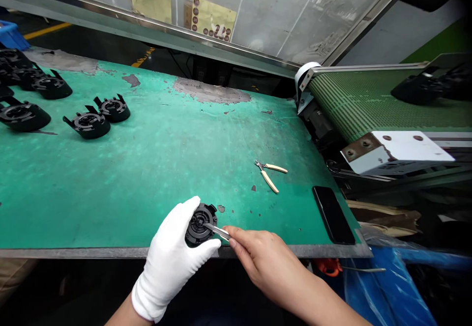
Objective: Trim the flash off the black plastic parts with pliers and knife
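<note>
In a white glove, my left hand (171,252) grips a round black plastic part (201,220) at the front edge of the green table. The part is tilted so its ribbed face shows. Bare and closed, my right hand (263,257) pinches a slim metal craft knife (220,231). The knife's tip meets the middle of the part, or comes very near it. Beyond the hands, side cutters (271,173) with cream handles lie spread on the table.
Several black cup-shaped parts (88,123) stand on the table's left side. A black phone (334,215) lies at the right edge. A green conveyor belt (354,100) carrying black parts runs off to the right. Below it sits a blue crate (379,286) with plastic film.
</note>
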A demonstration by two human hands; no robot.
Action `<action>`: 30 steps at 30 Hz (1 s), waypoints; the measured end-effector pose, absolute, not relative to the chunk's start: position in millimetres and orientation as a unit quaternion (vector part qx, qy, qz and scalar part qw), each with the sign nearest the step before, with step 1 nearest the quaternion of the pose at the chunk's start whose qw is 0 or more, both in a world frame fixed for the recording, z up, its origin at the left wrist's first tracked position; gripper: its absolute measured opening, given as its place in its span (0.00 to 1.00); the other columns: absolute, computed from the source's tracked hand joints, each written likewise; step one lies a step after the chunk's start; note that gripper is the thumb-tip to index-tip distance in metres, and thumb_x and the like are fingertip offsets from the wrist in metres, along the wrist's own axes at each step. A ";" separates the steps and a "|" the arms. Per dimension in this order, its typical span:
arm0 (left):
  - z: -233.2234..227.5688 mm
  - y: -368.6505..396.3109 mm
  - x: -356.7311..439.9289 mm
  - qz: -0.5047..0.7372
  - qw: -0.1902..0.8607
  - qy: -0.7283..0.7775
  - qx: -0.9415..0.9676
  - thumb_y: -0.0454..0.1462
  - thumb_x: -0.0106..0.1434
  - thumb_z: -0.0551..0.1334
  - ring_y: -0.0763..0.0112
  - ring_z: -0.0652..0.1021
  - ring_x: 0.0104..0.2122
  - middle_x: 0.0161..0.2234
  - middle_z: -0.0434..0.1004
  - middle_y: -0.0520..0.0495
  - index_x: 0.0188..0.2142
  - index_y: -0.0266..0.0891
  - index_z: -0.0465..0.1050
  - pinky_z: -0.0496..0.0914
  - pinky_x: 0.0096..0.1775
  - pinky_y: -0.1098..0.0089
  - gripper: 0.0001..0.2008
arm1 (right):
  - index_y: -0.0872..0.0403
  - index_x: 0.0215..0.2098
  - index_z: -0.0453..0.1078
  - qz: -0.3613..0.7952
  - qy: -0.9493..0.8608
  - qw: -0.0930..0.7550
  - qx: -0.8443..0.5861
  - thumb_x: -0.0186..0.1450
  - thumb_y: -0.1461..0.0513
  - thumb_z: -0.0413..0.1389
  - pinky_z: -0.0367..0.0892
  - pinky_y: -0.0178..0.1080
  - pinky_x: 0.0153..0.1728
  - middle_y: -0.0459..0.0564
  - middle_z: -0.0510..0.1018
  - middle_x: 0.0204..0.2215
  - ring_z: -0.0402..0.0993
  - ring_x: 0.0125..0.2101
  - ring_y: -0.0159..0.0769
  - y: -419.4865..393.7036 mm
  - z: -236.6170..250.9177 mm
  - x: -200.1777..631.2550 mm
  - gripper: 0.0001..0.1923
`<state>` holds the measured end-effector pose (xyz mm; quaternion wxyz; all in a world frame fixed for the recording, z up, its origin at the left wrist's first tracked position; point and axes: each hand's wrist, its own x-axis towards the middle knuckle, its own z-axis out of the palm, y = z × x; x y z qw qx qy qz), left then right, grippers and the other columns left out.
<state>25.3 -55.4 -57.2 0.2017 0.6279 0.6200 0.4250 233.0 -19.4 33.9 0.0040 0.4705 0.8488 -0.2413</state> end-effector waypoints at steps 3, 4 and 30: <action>-57.7 -58.5 33.8 0.442 0.173 0.627 0.618 0.50 0.61 0.68 0.57 0.70 0.61 0.63 0.67 0.45 0.66 0.48 0.56 0.64 0.66 0.51 0.38 | 0.44 0.58 0.71 -0.269 0.841 -0.001 0.469 0.74 0.57 0.46 0.74 0.40 0.42 0.49 0.84 0.39 0.82 0.39 0.42 -22.8 31.0 233.5 0.18; -58.1 -59.2 36.2 0.445 0.170 0.629 0.614 0.51 0.62 0.68 0.56 0.70 0.61 0.63 0.67 0.45 0.67 0.48 0.56 0.64 0.66 0.50 0.38 | 0.44 0.57 0.71 -0.281 0.838 -0.009 0.469 0.74 0.57 0.47 0.74 0.40 0.43 0.49 0.84 0.39 0.81 0.40 0.43 -23.2 31.3 234.6 0.18; -45.3 -31.3 37.0 0.400 0.234 0.622 0.631 0.55 0.58 0.69 0.52 0.63 0.66 0.67 0.59 0.43 0.69 0.48 0.48 0.59 0.67 0.46 0.47 | 0.43 0.65 0.63 -0.199 0.856 -0.024 0.477 0.75 0.57 0.44 0.73 0.43 0.45 0.50 0.81 0.45 0.79 0.43 0.41 7.0 29.2 262.7 0.22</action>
